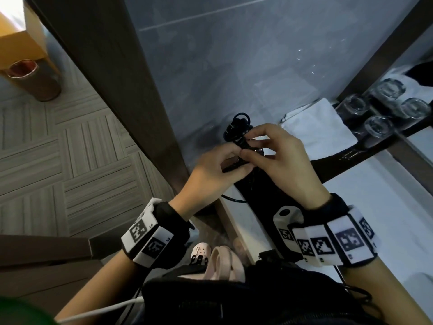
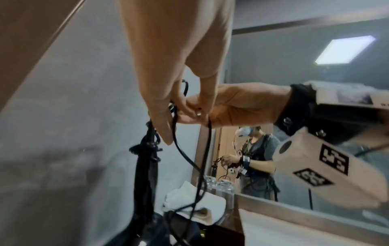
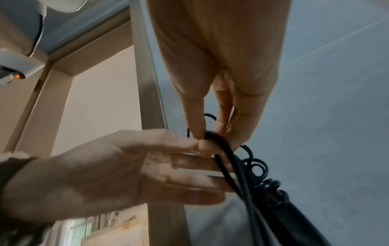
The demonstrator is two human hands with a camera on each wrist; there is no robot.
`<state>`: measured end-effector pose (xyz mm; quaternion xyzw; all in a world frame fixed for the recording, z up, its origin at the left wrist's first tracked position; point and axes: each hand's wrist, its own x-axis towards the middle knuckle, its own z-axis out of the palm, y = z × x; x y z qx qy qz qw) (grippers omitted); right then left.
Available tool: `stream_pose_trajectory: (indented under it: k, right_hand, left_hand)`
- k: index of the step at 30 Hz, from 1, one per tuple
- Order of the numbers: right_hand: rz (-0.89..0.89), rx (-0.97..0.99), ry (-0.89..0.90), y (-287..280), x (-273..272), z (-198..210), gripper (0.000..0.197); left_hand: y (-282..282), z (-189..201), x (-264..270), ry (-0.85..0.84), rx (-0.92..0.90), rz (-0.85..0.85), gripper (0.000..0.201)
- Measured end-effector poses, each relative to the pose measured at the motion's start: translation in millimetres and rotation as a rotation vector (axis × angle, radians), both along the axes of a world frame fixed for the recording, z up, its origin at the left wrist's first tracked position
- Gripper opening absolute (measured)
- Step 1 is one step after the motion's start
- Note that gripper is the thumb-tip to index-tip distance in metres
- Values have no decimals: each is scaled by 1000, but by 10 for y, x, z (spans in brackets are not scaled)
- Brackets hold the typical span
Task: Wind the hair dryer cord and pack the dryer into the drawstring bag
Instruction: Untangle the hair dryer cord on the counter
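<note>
The black hair dryer stands handle-up between my hands; its handle (image 3: 299, 216) (image 2: 145, 176) ends in tight cord coils (image 3: 265, 179) (image 1: 239, 123). My left hand (image 1: 236, 157) (image 2: 179, 108) and my right hand (image 1: 248, 146) (image 3: 208, 134) meet just above the handle, and each pinches the black cord (image 2: 189, 159) with thumb and fingertips. Two strands hang down from the pinch in a loose loop. A black mass (image 1: 257, 191) lies under my hands on the counter; I cannot tell whether it is the dryer body or the drawstring bag.
A folded white towel (image 1: 316, 127) lies right of my hands, with several upturned glasses (image 1: 386, 102) beyond it by the mirror. The white counter (image 1: 375, 207) runs to the right. A dark door frame (image 1: 117, 90) stands at left, and a bin (image 1: 35, 80) sits on the floor.
</note>
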<state>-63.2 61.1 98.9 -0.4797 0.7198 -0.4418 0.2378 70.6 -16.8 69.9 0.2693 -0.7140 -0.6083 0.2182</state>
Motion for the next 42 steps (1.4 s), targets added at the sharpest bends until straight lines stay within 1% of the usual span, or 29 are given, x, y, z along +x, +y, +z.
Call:
stream_pose_trajectory:
  k: [3,5,7,8,11,12,14,15,17,18,19,21,23,25,26,28,29,30,32,33,34,36,38,39,40,42]
  right_hand:
    - [36,-18,112,7,19,8,23]
    - [41,-32,142,12,20,30,21]
    - [62,-18,121,23,14,57,21]
    - [71,-8,109,29,7,69,22]
    - [90,7,102,48,-9,96,26]
    - [97,26,125,51,-18,95,28]
    - [108,92,204,55,-41,79,35]
    - [108,125,241,56,-47,69,34]
    - [100,158,262,51,-61,52,24]
    - [96,160,230,48,-75,38,21]
    - [91,151,185,51,-98,15,23]
    - [88,134,57,77,-147,-13,22]
    - [90,89,-143,108,-183,-27,17]
    - [32,-52,-371,134,-219,-52,9]
    - [-10,-139,-473,142,-241,-60,16]
    - [-51,-286,-711,143,-294,-66,39]
    - [-46,-356,-841,135,-319,-57,45]
    - [-36,-419,-963,123,-347,-50,47]
    - [-64,-507,-1175,93,-379,-45,43]
    - [-90,-541,-1261,79,-383,-47,41]
    - [-113,-569,-1330,66,-381,-57,41]
    - [-150,-610,-1398,51,-376,-76,43]
    - [-190,-622,-1368,52,-381,-92,47]
    - [-207,-617,-1329,60,-391,-95,48]
    - [-222,-604,-1279,74,-405,-100,48]
    - [-237,-550,-1158,108,-448,-112,47]
  left_hand:
    - [-12,28,-7,-26,-120,119,11]
    - [-49,40,-20,-26,-196,237,20]
    - [-115,69,-17,-5,-258,286,31]
    - [-150,87,-12,4,-294,258,35]
    - [-222,140,6,-24,-431,88,40]
    - [-242,150,8,-48,-465,37,41]
    - [-262,173,-4,-73,-476,-30,42]
    - [-259,184,-17,-80,-477,-51,42]
    - [-237,203,-48,-90,-488,-76,40]
    - [-226,207,-61,-81,-477,-82,39]
    - [-220,210,-73,-68,-449,-82,38]
    - [-215,220,-87,-57,-375,-79,40]
    - [-225,229,-99,-47,-278,-71,49]
    - [-227,213,-108,5,-170,-48,58]
    - [-224,189,-107,35,-132,-29,58]
    - [-205,117,-95,48,-112,16,53]
    - [-182,68,-89,19,-120,15,49]
    - [-147,9,-83,-27,-132,-10,43]
    - [-60,-121,-86,-145,-181,-107,29]
    - [-18,-180,-93,-180,-162,-170,23]
    - [22,-226,-97,-191,-89,-235,20]
    - [70,-260,-95,-148,162,-334,25]
    - [86,-258,-76,-60,381,-368,32]
    - [84,-243,-62,-19,443,-369,33]
    - [78,-219,-52,15,468,-363,31]
    - [48,-160,-39,63,451,-339,22]
